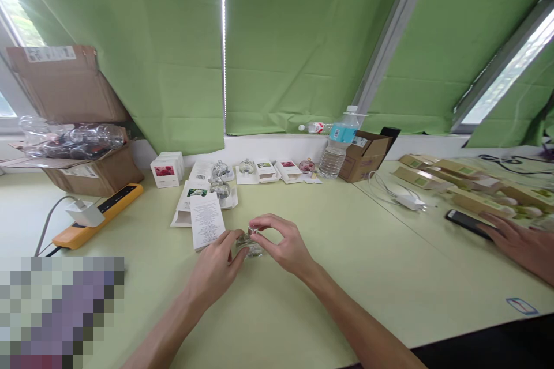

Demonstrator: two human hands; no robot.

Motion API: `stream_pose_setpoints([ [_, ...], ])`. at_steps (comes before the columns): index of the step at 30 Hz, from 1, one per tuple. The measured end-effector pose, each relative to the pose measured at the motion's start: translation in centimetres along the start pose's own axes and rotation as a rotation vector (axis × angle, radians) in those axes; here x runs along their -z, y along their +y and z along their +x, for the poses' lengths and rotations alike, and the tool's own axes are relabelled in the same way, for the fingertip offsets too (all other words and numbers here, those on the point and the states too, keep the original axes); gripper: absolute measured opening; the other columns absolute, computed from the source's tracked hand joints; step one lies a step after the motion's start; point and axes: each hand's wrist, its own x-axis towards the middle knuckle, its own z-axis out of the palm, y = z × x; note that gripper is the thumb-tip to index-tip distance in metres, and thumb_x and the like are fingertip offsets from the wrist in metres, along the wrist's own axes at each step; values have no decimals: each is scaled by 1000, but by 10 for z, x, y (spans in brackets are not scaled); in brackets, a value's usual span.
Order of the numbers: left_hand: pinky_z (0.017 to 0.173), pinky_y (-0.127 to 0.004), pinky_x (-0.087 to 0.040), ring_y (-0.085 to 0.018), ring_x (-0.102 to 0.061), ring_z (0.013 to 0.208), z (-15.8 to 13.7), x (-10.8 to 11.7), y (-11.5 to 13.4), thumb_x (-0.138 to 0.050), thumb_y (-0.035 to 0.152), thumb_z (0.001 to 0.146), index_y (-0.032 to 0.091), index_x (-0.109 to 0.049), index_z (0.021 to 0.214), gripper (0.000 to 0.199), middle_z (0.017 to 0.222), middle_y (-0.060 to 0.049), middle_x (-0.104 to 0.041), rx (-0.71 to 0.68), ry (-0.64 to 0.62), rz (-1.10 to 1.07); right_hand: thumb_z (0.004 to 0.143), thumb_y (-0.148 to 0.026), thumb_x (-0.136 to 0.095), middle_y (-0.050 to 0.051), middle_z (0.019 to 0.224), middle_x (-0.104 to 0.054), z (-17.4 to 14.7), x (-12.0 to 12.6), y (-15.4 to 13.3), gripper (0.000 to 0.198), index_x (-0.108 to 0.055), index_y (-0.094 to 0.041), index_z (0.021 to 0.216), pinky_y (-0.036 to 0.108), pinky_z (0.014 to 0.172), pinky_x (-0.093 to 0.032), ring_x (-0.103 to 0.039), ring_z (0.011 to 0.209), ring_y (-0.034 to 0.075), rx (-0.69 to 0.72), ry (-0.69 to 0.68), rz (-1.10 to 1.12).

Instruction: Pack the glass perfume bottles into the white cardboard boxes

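A small transparent glass bottle [255, 251] stands on the pale table between my hands. Its shiny silver cap [252, 230] is pinched between the thumb and fingers of my right hand [283, 242]. From the other side, my left hand [220, 259] grips the glass body, hiding part of it. Just beyond my left hand lies a white printed leaflet [208, 220], partly over an opened white box [184, 207]. Similar round glass bottles sit further back, among them a grey-tinted one [220, 188] and a pink one [307, 166].
At the left are an orange power strip [123, 196] with a white charger and an opened cardboard box [97, 170]. A water bottle [332, 153] stands at the back. On the right, another person's hand [515, 236] touches a black object [467, 223] near several cartons.
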Motion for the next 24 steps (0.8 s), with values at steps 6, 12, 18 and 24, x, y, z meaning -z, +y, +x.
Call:
stream_pose_setpoints([
  [6,60,-26,-42,-13,-54,63,0,1,1,-40,36,92,29,-49,116,26,103,0,-61,5,-8,10,82,-20,-63,5,96,-68,-1,-1,2,17,-67,-23,98,32,80,-53,-64,88,18,34,-7,4],
  [12,60,-26,-43,-13,-54,64,0,1,2,-40,37,92,29,-49,116,27,104,1,-61,4,-6,8,80,-19,-65,5,95,-69,0,-2,2,12,-67,-22,91,32,79,-54,-65,87,18,10,-3,36],
  [18,60,-26,-44,-13,-54,62,-1,1,1,-40,36,92,28,-51,115,27,102,0,-62,-9,10,6,79,-20,-66,6,93,-69,2,-1,3,7,-66,-21,86,33,79,-53,-65,84,18,-35,-7,70],
  [24,58,-26,-44,-13,-55,61,0,2,3,-39,36,92,27,-52,115,29,101,-2,-63,-4,14,12,79,-20,-65,5,92,-68,1,-1,4,2,-65,-21,80,33,79,-53,-64,82,18,-42,-18,61],
])
